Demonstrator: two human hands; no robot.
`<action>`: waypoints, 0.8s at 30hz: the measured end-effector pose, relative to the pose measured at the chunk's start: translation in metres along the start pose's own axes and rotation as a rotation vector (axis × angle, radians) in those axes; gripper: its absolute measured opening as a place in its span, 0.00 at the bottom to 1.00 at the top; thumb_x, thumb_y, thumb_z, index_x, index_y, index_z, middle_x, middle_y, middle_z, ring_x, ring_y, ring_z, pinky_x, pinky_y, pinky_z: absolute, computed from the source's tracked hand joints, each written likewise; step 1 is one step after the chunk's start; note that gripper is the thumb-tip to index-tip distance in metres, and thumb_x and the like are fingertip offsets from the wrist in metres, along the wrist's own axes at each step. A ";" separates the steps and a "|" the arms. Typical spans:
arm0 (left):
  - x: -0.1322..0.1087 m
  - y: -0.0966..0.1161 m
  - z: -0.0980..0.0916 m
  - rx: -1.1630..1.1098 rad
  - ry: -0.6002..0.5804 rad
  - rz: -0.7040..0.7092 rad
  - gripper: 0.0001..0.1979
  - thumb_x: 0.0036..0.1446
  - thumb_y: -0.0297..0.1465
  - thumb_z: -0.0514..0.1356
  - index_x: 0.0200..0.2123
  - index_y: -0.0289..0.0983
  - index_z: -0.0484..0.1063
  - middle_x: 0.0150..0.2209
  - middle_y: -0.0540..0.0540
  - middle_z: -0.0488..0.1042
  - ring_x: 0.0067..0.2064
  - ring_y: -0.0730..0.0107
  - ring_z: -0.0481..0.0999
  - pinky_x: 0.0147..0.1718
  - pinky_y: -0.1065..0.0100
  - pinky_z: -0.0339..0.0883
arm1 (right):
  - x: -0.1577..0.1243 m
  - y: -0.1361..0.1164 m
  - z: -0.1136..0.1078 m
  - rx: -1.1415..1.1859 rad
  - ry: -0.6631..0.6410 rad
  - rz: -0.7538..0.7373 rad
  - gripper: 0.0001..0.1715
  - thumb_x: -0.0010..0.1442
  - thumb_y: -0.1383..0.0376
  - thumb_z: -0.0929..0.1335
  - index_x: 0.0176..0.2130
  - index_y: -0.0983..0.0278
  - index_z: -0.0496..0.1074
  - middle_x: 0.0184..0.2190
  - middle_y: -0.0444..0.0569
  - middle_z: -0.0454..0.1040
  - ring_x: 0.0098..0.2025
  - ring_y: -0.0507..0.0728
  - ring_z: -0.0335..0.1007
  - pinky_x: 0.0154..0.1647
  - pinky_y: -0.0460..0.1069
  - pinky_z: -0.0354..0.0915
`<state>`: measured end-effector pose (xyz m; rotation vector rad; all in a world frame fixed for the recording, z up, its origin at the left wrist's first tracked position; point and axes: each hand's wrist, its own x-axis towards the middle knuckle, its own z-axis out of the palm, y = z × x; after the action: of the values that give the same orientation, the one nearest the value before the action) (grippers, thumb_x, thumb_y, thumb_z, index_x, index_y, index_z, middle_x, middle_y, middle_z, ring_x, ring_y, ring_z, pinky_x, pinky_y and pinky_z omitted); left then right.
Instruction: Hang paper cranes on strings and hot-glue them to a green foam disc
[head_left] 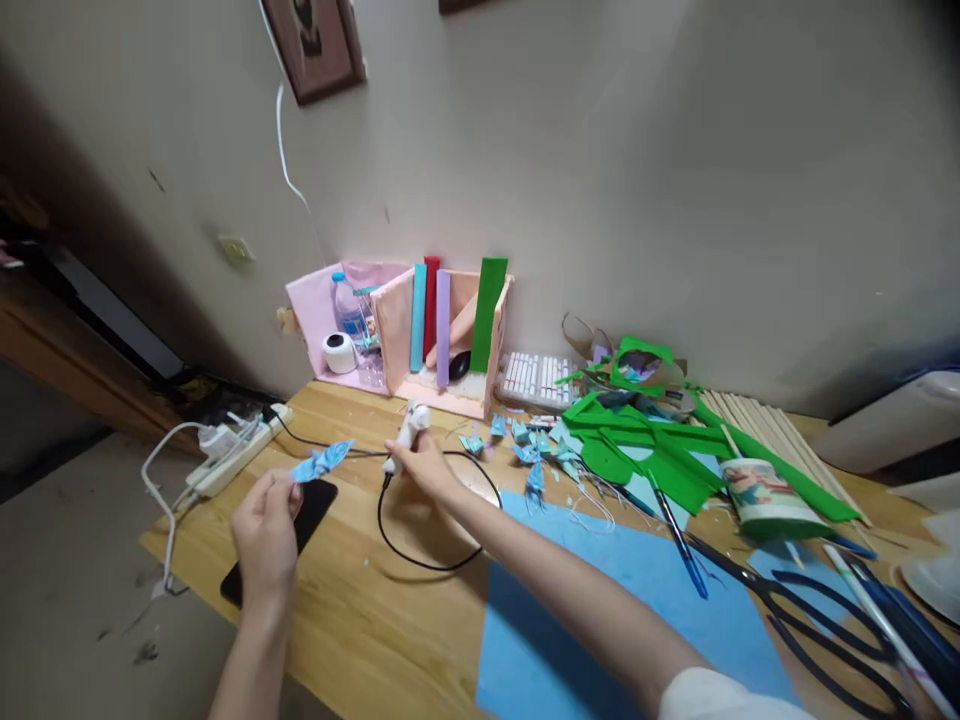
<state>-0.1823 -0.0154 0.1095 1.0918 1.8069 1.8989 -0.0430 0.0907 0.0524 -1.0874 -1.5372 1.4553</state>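
1. Clock positions are read from the centre of the view, with twelve at the top.
2. Left hand, eight o'clock: thumb and fingers pinched closed on one end of a folded blue paper, which is raised above the worktop, its tip toward two o'clock.
3. Right hand, seven o'clock: fingers closed around a white glue gun; the grip is partly hidden. A black cable loops below it. Any marking on the casing is too small to read.
4. Black phone, eight o'clock, partly behind the left hand.
5. White power strip, between eight and nine, plugs inserted.
6. Blue-capped bottle, between nine and ten, inside a pink compartment; its label is illegible at this size.
7. Marker set, between three and four; any lettering on the barrels is too small to read.
8. Small blue paper pieces, five o'clock, near a flat blue sheet.
9. Printed paper cup, between three and four, tilted; its print is blurred.
10. Black scissors, four o'clock, lying beyond the sheet's upper edge and partly across it.
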 end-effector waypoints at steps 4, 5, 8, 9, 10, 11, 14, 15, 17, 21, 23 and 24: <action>-0.012 0.001 -0.001 0.035 -0.064 -0.040 0.14 0.51 0.33 0.55 0.17 0.36 0.56 0.18 0.54 0.54 0.22 0.77 0.53 0.21 0.72 0.47 | 0.035 0.022 0.021 -0.160 0.059 0.026 0.20 0.49 0.62 0.70 0.40 0.64 0.61 0.37 0.51 0.70 0.40 0.60 0.68 0.40 0.55 0.65; -0.016 0.000 0.004 0.042 -0.108 -0.046 0.14 0.51 0.33 0.55 0.17 0.36 0.56 0.18 0.54 0.53 0.23 0.77 0.53 0.22 0.72 0.47 | 0.037 0.026 0.023 -0.198 0.062 0.039 0.21 0.47 0.63 0.70 0.40 0.64 0.61 0.37 0.52 0.70 0.41 0.62 0.68 0.41 0.56 0.64; -0.034 -0.006 0.024 0.038 -0.241 -0.063 0.15 0.52 0.34 0.54 0.17 0.36 0.56 0.18 0.54 0.53 0.23 0.76 0.53 0.22 0.72 0.48 | 0.034 0.028 0.023 -0.280 0.029 0.051 0.23 0.45 0.64 0.72 0.40 0.65 0.63 0.36 0.53 0.70 0.39 0.64 0.68 0.41 0.57 0.64; -0.040 -0.008 0.032 0.031 -0.278 -0.070 0.16 0.53 0.34 0.54 0.17 0.36 0.56 0.18 0.54 0.53 0.23 0.76 0.53 0.22 0.71 0.48 | 0.029 0.027 0.019 -0.298 0.009 0.040 0.25 0.43 0.64 0.73 0.40 0.66 0.64 0.36 0.52 0.70 0.39 0.63 0.69 0.40 0.57 0.64; -0.047 -0.009 0.040 0.021 -0.308 -0.079 0.16 0.53 0.34 0.54 0.17 0.36 0.56 0.18 0.53 0.53 0.23 0.75 0.53 0.21 0.71 0.48 | 0.023 0.026 0.012 -0.314 -0.011 0.021 0.26 0.41 0.65 0.74 0.41 0.66 0.64 0.36 0.52 0.70 0.39 0.63 0.68 0.40 0.56 0.64; -0.052 -0.010 0.048 0.005 -0.332 -0.087 0.16 0.53 0.35 0.54 0.17 0.37 0.56 0.18 0.53 0.53 0.23 0.75 0.53 0.21 0.71 0.48 | 0.013 0.024 0.002 -0.327 -0.029 -0.003 0.28 0.40 0.66 0.74 0.41 0.66 0.65 0.37 0.52 0.70 0.40 0.62 0.68 0.41 0.55 0.64; -0.070 -0.012 0.070 -0.031 -0.407 -0.109 0.16 0.54 0.36 0.54 0.17 0.37 0.55 0.19 0.53 0.53 0.23 0.74 0.53 0.22 0.71 0.49 | -0.035 0.020 -0.055 -0.356 -0.050 -0.081 0.21 0.45 0.68 0.72 0.41 0.63 0.68 0.39 0.49 0.71 0.41 0.58 0.68 0.42 0.50 0.63; -0.077 -0.012 0.077 -0.022 -0.458 -0.122 0.16 0.54 0.37 0.53 0.18 0.37 0.55 0.19 0.53 0.53 0.23 0.74 0.54 0.22 0.72 0.50 | -0.055 0.020 -0.081 -0.366 -0.061 -0.104 0.15 0.48 0.70 0.70 0.39 0.61 0.69 0.37 0.46 0.72 0.39 0.56 0.68 0.40 0.49 0.62; -0.093 -0.013 0.093 0.034 -0.623 -0.157 0.16 0.55 0.38 0.52 0.18 0.38 0.55 0.19 0.53 0.53 0.23 0.74 0.54 0.22 0.72 0.51 | -0.097 0.022 -0.136 -0.433 -0.005 -0.127 0.05 0.55 0.68 0.65 0.33 0.62 0.71 0.31 0.45 0.73 0.34 0.54 0.68 0.35 0.47 0.61; -0.131 -0.015 0.129 0.167 -1.038 -0.177 0.17 0.56 0.40 0.49 0.19 0.38 0.53 0.20 0.53 0.53 0.25 0.73 0.56 0.24 0.72 0.52 | -0.156 0.035 -0.225 -0.609 0.321 0.042 0.07 0.57 0.66 0.64 0.33 0.63 0.71 0.31 0.47 0.73 0.32 0.53 0.67 0.33 0.47 0.59; -0.149 -0.016 0.145 0.222 -1.182 -0.160 0.17 0.57 0.40 0.48 0.20 0.38 0.55 0.21 0.52 0.55 0.26 0.72 0.57 0.25 0.72 0.52 | -0.166 0.043 -0.247 -0.676 0.334 0.080 0.07 0.57 0.65 0.64 0.32 0.64 0.72 0.30 0.47 0.73 0.31 0.53 0.66 0.32 0.47 0.59; -0.156 -0.017 0.152 0.249 -1.232 -0.153 0.16 0.58 0.40 0.48 0.21 0.38 0.56 0.21 0.52 0.56 0.26 0.72 0.58 0.26 0.72 0.52 | -0.166 0.046 -0.253 -0.704 0.341 0.080 0.07 0.57 0.65 0.64 0.32 0.64 0.72 0.30 0.46 0.73 0.31 0.53 0.66 0.33 0.47 0.59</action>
<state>0.0223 -0.0095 0.0323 1.6049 1.2767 0.5599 0.2564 0.0282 0.0329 -1.7121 -1.8015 0.7067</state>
